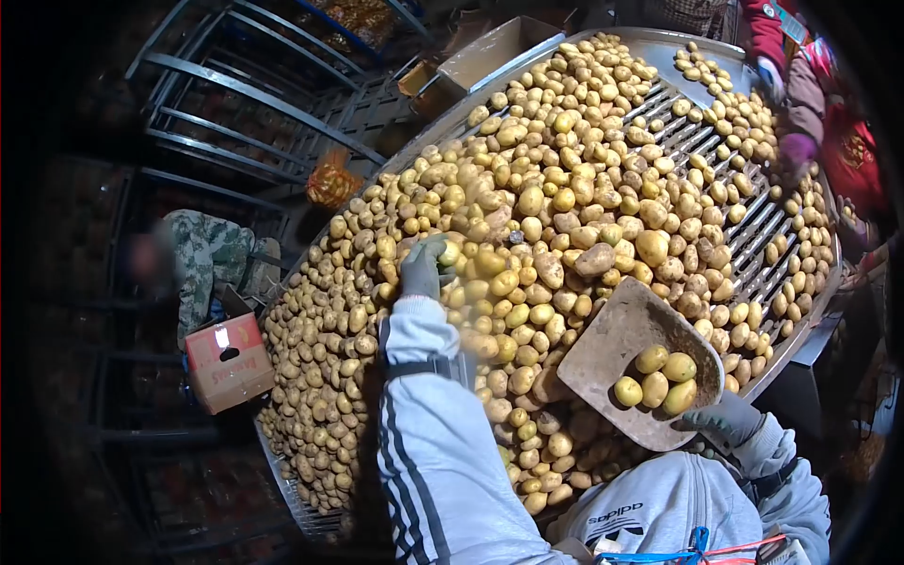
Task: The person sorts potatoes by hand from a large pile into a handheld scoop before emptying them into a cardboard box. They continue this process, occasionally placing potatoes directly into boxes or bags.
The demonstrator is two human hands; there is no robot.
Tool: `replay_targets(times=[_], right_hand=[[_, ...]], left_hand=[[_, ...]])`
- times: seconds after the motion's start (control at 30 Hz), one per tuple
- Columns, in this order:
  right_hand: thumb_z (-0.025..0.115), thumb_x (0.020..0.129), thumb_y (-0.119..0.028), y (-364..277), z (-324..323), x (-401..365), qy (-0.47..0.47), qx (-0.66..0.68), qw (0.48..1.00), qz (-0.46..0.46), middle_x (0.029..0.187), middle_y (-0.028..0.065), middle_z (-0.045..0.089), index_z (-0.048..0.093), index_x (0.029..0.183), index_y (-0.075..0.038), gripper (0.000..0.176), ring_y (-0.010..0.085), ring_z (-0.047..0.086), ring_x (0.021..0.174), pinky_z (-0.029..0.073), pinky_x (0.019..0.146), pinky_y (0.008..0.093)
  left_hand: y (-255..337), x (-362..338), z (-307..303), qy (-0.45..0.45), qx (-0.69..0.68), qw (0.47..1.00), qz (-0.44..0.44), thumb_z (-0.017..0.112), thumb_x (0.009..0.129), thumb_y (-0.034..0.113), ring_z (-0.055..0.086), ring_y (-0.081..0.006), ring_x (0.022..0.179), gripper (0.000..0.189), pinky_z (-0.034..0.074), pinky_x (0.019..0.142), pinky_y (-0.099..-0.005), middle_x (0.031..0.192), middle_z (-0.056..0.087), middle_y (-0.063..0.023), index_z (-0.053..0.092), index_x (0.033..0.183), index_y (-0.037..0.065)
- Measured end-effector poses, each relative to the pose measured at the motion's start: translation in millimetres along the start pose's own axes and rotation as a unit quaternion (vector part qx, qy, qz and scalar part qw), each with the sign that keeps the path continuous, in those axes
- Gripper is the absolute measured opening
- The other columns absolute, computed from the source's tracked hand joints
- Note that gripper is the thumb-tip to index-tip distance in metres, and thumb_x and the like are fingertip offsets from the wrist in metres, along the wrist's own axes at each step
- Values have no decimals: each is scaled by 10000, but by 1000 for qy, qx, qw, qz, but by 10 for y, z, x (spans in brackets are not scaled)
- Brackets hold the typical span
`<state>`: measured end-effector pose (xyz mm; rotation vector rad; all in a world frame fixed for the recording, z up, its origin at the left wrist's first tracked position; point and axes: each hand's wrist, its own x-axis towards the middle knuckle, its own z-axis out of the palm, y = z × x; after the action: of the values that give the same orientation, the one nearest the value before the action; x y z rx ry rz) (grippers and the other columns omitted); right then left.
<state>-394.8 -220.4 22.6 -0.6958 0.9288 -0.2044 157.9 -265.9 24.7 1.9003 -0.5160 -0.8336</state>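
Note:
My left hand [424, 268], in a grey glove, reaches over the potato heap [565, 202]. Its fingers curl round a greenish-yellow potato [450, 252] at the surface of the pile. A worn, dirt-stained scoop [607, 353] lies tilted near my body, above the front of the heap. Several clean yellow potatoes [652, 388] rest inside it. My right hand [723, 421], also gloved, is closed on the scoop's near right rim. Part of that grip is hidden behind the edge.
Metal slats [753, 245] show through on the table's right. Other workers' sleeves and gloved hands [797, 155] reach in at the top right. A person in camouflage [212, 264] is at left by a cardboard box [229, 365]. Metal racks [254, 85] and a filled net bag [332, 179] stand beyond.

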Motion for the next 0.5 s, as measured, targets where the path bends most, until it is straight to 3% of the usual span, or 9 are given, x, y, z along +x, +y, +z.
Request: replay_targets(times=[0.03, 0.13, 0.2, 0.27, 0.37, 0.4, 0.43, 0.47, 0.5], right_hand=[[822, 881, -120, 0, 7, 6, -1, 0, 1000, 4, 1069, 79, 767, 708, 1291, -16, 438, 144, 714, 812, 581, 657, 275], [823, 880, -120, -41, 19, 19, -5, -9, 1000, 19, 1064, 76, 766, 708, 1290, -18, 437, 143, 713, 805, 579, 651, 273], [823, 880, -120, -63, 36, 34, -7, -13, 1000, 25, 1060, 74, 766, 709, 1289, -19, 436, 142, 712, 801, 578, 647, 273], [823, 880, -120, -74, 38, 19, -8, -16, 999, 29, 1057, 72, 765, 709, 1288, -20, 436, 142, 711, 797, 577, 643, 272], [824, 879, -121, -97, 40, 12, -7, -20, 999, 33, 1052, 69, 765, 710, 1287, -22, 435, 140, 709, 790, 576, 637, 271], [824, 879, -121, -93, 38, 11, -6, -21, 999, 34, 1050, 68, 764, 711, 1286, -22, 434, 140, 709, 788, 575, 635, 270], [824, 879, -121, -96, 35, 13, -5, -21, 999, 34, 1048, 67, 764, 711, 1286, -23, 434, 139, 708, 786, 574, 633, 270], [825, 879, -121, -97, 41, 4, -5, -22, 999, 36, 1047, 66, 764, 711, 1286, -23, 433, 139, 708, 784, 574, 631, 270], [825, 879, -121, -103, 51, 18, -5, -23, 999, 36, 1045, 65, 764, 711, 1285, -24, 433, 139, 707, 782, 573, 629, 269]], left_hand=[[136, -262, 59, -21, -3, 1000, 19, 565, 948, 150, 707, -164, 847, 350, 582, 627, -255, 1123, 746, -99, 751, 1237, 81], [279, -1073, 344, -240, -31, 970, 27, 587, 1021, 235, 704, -188, 1040, 460, 611, 792, -276, 1266, 711, -120, 620, 1437, 41], [351, -1408, 507, -376, 96, 921, 26, 673, 1043, 255, 678, -221, 1167, 485, 579, 969, -291, 1370, 671, -141, 588, 1472, 46], [254, -1357, 408, -343, 53, 933, 98, 683, 1052, 282, 670, -230, 1200, 468, 561, 1015, -303, 1371, 679, -145, 606, 1457, 60], [350, -733, -31, -101, 130, 981, 100, 678, 1052, 348, 670, -217, 1223, 456, 530, 1072, -345, 1356, 699, -142, 648, 1407, 62], [247, -368, -297, -24, 224, 961, 163, 689, 1037, 359, 665, -234, 1233, 504, 506, 1095, -361, 1382, 688, -154, 641, 1419, 33], [135, -14, -545, 13, 181, 974, 137, 707, 1007, 321, 652, -261, 1253, 544, 494, 1090, -359, 1390, 682, -177, 623, 1438, 0], [-149, 457, -849, 96, 243, 941, 216, 695, 988, 277, 641, -279, 1266, 575, 481, 1088, -362, 1409, 671, -195, 591, 1465, -28], [-282, 749, -1065, 113, 252, 946, 171, 699, 973, 277, 636, -309, 1288, 592, 473, 1099, -374, 1417, 662, -216, 585, 1466, -30]])
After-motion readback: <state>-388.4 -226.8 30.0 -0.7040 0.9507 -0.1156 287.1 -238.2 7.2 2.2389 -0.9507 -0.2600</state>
